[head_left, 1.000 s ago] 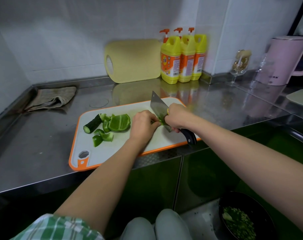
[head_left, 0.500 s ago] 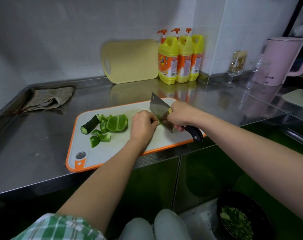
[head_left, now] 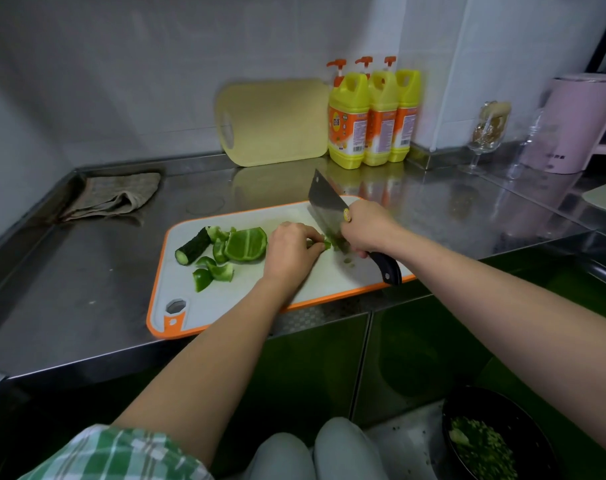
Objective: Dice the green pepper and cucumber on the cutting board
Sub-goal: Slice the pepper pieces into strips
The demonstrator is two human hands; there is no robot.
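Rag at the tabletop back-left corner. Cutting board lies along the front edge, cucumber stub on its left end, touching the green pepper chunks just right of it. Mid-board, left hand has fingers curled, pinning a small pepper strip just beside the cleaver blade, edge down at the strip; right hand fingers wrapped tight round the cleaver handle near the board's right end, detergent bottles at the back edge.
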